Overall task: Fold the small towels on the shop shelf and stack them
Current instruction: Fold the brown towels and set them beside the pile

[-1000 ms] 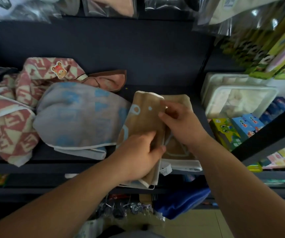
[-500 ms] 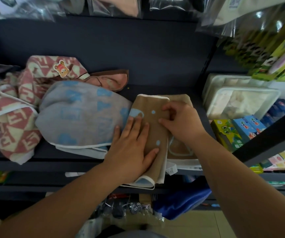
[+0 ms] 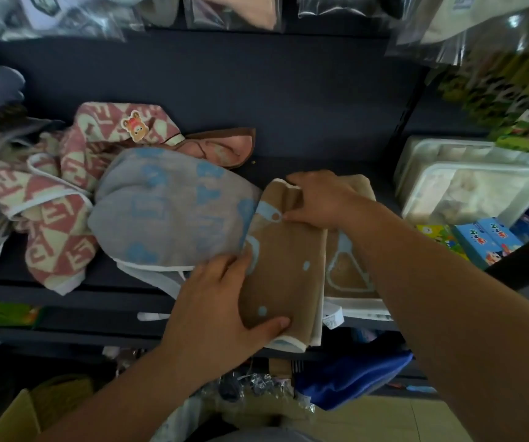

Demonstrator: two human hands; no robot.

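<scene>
Two hands are engaged on one folded brown towel (image 3: 288, 272), laid at the shelf (image 3: 103, 279) front upon a lower towel (image 3: 349, 275). Its near end is gripped by the left hand (image 3: 221, 311), its far end pinched by the right hand (image 3: 320, 199). Squaring is judged in hand; alignment with the stack is called for next. Half a second earlier the left palm was laid flat.

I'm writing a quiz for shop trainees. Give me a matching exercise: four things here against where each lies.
1 brown towel
2 grey towel
3 pink-and-cream towel
4 white tray

a leftmost of the four
b gripped by left hand and right hand
c rightmost of the four
d between two towels

Pairs: 1-b; 2-d; 3-a; 4-c
</scene>
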